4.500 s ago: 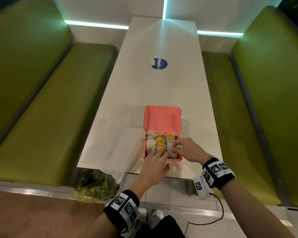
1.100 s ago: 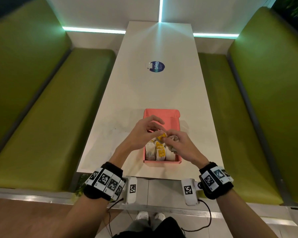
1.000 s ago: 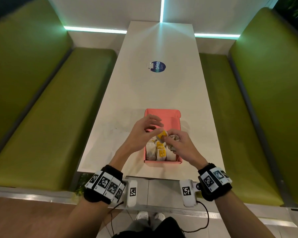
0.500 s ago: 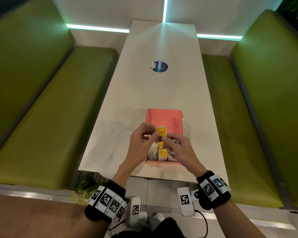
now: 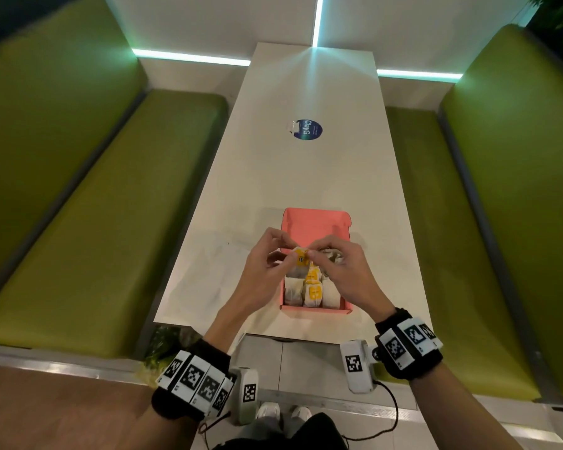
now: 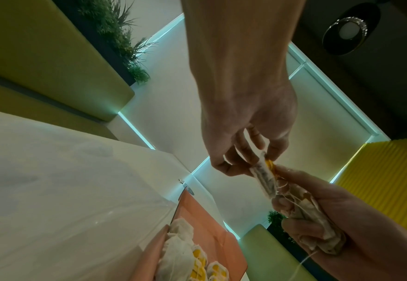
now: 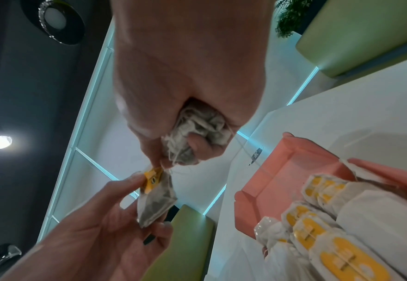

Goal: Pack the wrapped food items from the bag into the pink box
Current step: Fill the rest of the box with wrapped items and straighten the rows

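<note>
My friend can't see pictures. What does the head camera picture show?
Two hands hold one small wrapped item with a yellow label above an open pink box on a long white table. The left hand pinches it; the right hand also clutches a crumpled bundle. Green benches flank the table.

Your two hands cover the far rows inside the pink box (image 5: pixel 316 308), so their contents can't be told. The bundle (image 7: pixel 197 131) in your right hand (image 5: pixel 345 271) is mostly buried in your fist. Below the tabletop (image 5: pixel 306 177), the green bag (image 5: pixel 163 344) is perhaps half hidden.
</note>
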{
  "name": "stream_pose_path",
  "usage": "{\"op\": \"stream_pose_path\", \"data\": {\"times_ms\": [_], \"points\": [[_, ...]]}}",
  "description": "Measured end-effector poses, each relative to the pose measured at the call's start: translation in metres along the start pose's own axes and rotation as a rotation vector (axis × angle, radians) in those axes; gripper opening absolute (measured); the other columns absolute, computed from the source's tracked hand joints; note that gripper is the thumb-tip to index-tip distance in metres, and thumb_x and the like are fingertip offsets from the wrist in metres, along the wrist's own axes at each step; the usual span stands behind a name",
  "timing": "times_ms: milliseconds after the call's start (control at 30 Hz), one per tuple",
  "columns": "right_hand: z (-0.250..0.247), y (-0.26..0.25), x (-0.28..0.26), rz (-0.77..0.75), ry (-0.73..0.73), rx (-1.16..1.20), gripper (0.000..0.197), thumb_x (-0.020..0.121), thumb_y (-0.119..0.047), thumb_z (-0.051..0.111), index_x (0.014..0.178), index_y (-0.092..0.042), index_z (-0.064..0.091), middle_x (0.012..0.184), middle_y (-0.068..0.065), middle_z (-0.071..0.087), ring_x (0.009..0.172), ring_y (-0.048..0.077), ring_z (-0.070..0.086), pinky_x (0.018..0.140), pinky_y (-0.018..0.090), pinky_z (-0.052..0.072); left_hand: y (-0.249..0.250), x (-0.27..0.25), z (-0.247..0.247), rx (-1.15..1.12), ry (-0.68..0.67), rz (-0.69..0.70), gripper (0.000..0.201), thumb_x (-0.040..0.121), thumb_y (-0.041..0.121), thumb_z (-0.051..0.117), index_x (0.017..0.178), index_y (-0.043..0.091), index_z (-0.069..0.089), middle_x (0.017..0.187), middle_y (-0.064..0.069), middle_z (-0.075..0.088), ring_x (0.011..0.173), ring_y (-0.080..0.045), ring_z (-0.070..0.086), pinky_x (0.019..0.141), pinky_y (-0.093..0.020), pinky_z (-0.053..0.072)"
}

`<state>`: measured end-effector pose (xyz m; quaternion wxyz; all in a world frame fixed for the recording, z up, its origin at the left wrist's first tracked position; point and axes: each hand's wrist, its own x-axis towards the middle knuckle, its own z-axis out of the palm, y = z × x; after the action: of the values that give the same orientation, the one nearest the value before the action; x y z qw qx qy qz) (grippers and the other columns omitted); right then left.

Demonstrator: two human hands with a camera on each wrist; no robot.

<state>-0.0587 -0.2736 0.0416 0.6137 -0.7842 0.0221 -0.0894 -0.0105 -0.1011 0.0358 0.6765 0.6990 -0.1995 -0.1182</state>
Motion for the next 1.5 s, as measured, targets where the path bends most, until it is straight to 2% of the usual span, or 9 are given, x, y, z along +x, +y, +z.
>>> {"op": "stream_pose_path", "data": {"times_ms": [133, 367, 467, 600, 733, 1067, 1167, 1333, 1500], "points": [[0.000, -0.001, 0.000, 0.032, 0.029, 0.015, 0.010, 0.089, -0.010, 0.071, 0.084, -0.018, 0.073, 0.074, -0.013, 0.069, 0.069, 0.002, 0.060, 0.067, 0.016, 0.045, 0.001, -0.001, -0.003, 0.064, -0.050, 0.020, 0.014, 0.094, 0.003, 0.063, 0.097, 0.012, 0.052, 0.091, -0.006, 0.062, 0.080, -0.025, 0.062, 0.067, -0.027, 0.050], [-0.005, -0.002, -0.008, 0.220, -0.107, 0.053, 0.012, 0.093, -0.011, 0.068, 0.089, 0.000, 0.069, 0.061, -0.007, 0.057, 0.051, 0.005, 0.046, 0.047, 0.015, 0.038, -0.001, 0.002, -0.007, 0.143, 0.012, 0.026, 0.016, 0.094, -0.004, 0.058, 0.087, 0.010, 0.061, 0.086, 0.004, 0.068, 0.076, -0.010, 0.063, 0.067, -0.026, 0.050], [-0.005, -0.002, -0.011, 0.254, -0.159, 0.036, 0.013, 0.093, -0.014, 0.067, 0.088, -0.002, 0.069, 0.064, -0.004, 0.059, 0.053, 0.007, 0.048, 0.048, 0.016, 0.040, -0.002, 0.006, -0.008, 0.087, 0.051, -0.001, 0.014, 0.093, -0.005, 0.058, 0.088, 0.006, 0.065, 0.088, -0.001, 0.071, 0.077, -0.015, 0.064, 0.067, -0.035, 0.053], [-0.005, -0.005, -0.012, 0.262, -0.168, 0.063, 0.012, 0.093, -0.012, 0.067, 0.088, -0.001, 0.068, 0.068, 0.003, 0.057, 0.054, 0.010, 0.047, 0.048, 0.017, 0.040, 0.001, 0.007, -0.006, 0.017, 0.070, -0.040, 0.012, 0.092, -0.004, 0.062, 0.096, 0.004, 0.070, 0.097, -0.001, 0.076, 0.081, -0.016, 0.069, 0.068, -0.028, 0.054], [0.000, -0.002, -0.015, 0.300, -0.164, 0.065, 0.005, 0.092, -0.010, 0.068, 0.090, -0.005, 0.068, 0.065, -0.008, 0.059, 0.053, 0.008, 0.048, 0.048, 0.016, 0.040, 0.006, 0.003, -0.005, -0.068, 0.055, -0.080, 0.019, 0.086, -0.006, 0.068, 0.103, 0.003, 0.071, 0.101, -0.005, 0.075, 0.085, -0.021, 0.072, 0.073, -0.030, 0.059], [0.009, 0.002, -0.029, 0.387, -0.052, 0.350, 0.007, 0.089, -0.015, 0.070, 0.095, -0.012, 0.074, 0.075, 0.015, 0.053, 0.058, 0.024, 0.044, 0.039, 0.020, 0.032, 0.002, -0.003, 0.006, -0.241, 0.198, -0.175, 0.017, 0.087, -0.010, 0.065, 0.103, -0.004, 0.068, 0.086, -0.011, 0.075, 0.077, -0.023, 0.071, 0.078, -0.032, 0.059], [0.010, 0.006, -0.031, 0.370, -0.073, 0.410, 0.009, 0.093, -0.009, 0.065, 0.098, -0.008, 0.073, 0.068, 0.010, 0.052, 0.053, 0.020, 0.040, 0.039, 0.019, 0.030, -0.001, -0.004, 0.010, -0.221, 0.202, -0.196, 0.009, 0.086, -0.011, 0.066, 0.094, -0.008, 0.065, 0.079, -0.008, 0.072, 0.075, -0.022, 0.070, 0.077, -0.030, 0.058], [0.015, -0.001, -0.035, 0.354, -0.045, 0.307, 0.010, 0.093, -0.010, 0.065, 0.098, -0.009, 0.074, 0.078, 0.004, 0.060, 0.059, 0.017, 0.049, 0.044, 0.022, 0.034, 0.000, -0.005, 0.015, -0.183, 0.278, -0.214, 0.005, 0.083, -0.008, 0.069, 0.087, -0.005, 0.069, 0.082, -0.013, 0.072, 0.075, -0.016, 0.071, 0.076, -0.027, 0.058], [0.020, -0.002, -0.041, 0.176, -0.014, 0.011, 0.027, 0.090, -0.010, 0.070, 0.110, -0.026, 0.072, 0.096, -0.024, 0.072, 0.096, -0.002, 0.065, 0.085, 0.009, 0.043, 0.004, -0.007, 0.017, -0.272, 0.317, -0.218, 0.007, 0.085, -0.004, 0.070, 0.091, -0.008, 0.068, 0.082, -0.020, 0.073, 0.079, -0.028, 0.072, 0.079, -0.033, 0.060]]}}
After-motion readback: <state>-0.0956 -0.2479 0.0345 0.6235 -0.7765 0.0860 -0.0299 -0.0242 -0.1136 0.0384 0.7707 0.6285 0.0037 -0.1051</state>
